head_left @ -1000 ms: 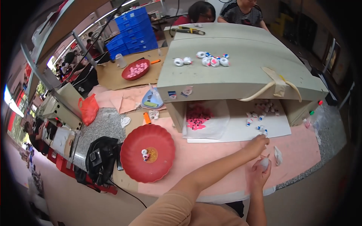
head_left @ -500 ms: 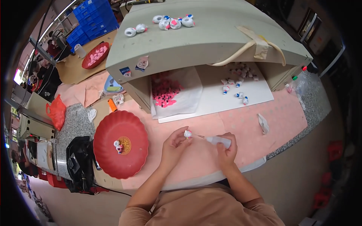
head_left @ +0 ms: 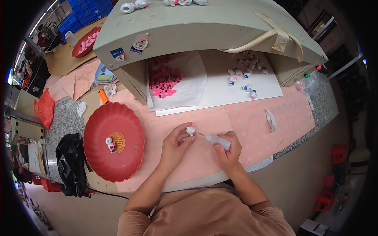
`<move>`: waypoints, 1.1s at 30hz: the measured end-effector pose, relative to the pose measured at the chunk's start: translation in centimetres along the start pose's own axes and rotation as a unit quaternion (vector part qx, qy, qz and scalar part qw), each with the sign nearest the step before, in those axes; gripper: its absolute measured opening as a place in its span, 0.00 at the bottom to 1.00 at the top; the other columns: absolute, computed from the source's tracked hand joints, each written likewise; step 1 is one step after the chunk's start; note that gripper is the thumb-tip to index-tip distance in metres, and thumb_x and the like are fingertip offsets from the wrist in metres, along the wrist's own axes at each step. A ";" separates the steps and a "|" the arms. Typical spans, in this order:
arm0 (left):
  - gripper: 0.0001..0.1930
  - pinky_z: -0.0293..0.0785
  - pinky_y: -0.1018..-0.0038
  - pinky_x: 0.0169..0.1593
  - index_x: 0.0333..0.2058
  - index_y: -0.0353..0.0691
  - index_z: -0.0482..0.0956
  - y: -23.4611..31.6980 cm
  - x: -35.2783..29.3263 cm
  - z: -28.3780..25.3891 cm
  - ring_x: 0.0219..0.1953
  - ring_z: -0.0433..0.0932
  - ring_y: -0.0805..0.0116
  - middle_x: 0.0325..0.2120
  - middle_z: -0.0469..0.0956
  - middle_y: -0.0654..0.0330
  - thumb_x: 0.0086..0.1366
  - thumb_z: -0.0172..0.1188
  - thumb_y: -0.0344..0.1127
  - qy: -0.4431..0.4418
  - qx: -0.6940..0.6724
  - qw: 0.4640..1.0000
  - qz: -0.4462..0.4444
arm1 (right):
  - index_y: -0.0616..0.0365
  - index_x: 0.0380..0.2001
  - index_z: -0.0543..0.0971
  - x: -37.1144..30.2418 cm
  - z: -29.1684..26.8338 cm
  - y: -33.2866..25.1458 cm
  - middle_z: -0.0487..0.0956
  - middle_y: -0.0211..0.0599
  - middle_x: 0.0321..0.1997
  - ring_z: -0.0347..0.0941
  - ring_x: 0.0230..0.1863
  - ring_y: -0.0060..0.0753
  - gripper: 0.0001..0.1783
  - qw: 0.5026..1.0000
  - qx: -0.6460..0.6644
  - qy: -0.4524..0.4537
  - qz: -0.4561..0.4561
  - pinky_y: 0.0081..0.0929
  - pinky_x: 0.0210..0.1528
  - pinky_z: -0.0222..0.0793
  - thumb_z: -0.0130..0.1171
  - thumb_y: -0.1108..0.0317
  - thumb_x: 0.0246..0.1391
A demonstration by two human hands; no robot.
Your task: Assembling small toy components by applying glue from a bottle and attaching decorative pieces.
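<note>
Pinched in the fingertips of my left hand (head_left: 175, 143) is a small white and pink figurine (head_left: 191, 130). My right hand (head_left: 230, 151) is closed around a translucent squeeze bottle (head_left: 219, 141). The bottle's thin nozzle points left toward the figurine, with a small gap between them. To the left of my hands lies a round red scalloped tray (head_left: 132, 157), and in it sits one small white, black and pink figurine (head_left: 110, 144).
Ahead stands a grey metal box (head_left: 177, 35) with an open front. Inside, pink and black pieces (head_left: 165, 82) lie on a white cloth, beside several small figurines (head_left: 247, 87). A crumpled white tissue (head_left: 271, 120) lies at right. An orange cutter (head_left: 103, 96) lies behind the tray.
The view has shifted, so the workplace appears lower and further left. The bottle's nozzle has drawn back a little from the figurine. Both hands keep their holds.
</note>
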State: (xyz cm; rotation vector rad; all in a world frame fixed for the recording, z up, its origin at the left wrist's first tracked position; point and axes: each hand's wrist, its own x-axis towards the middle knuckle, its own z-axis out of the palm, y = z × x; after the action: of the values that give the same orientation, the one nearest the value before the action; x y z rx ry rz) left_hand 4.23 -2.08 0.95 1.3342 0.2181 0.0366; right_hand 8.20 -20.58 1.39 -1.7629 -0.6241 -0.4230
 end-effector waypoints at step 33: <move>0.19 0.70 0.80 0.54 0.50 0.34 0.68 0.4 0.1 0.0 0.51 0.75 0.72 0.47 0.75 0.57 0.61 0.55 0.16 -0.027 -0.036 0.999 -0.001 | 0.60 0.33 0.75 0.3 -0.2 -0.1 0.77 0.39 0.29 0.71 0.26 0.35 0.11 1.000 0.003 -0.002 -0.012 0.27 0.27 0.66 0.66 0.75 0.46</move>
State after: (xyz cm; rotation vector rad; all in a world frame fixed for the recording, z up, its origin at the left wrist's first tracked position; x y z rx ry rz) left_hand 4.41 -1.94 1.32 1.2626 0.1717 0.0069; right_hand 8.41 -20.67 1.70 -1.7521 -0.6482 -0.4340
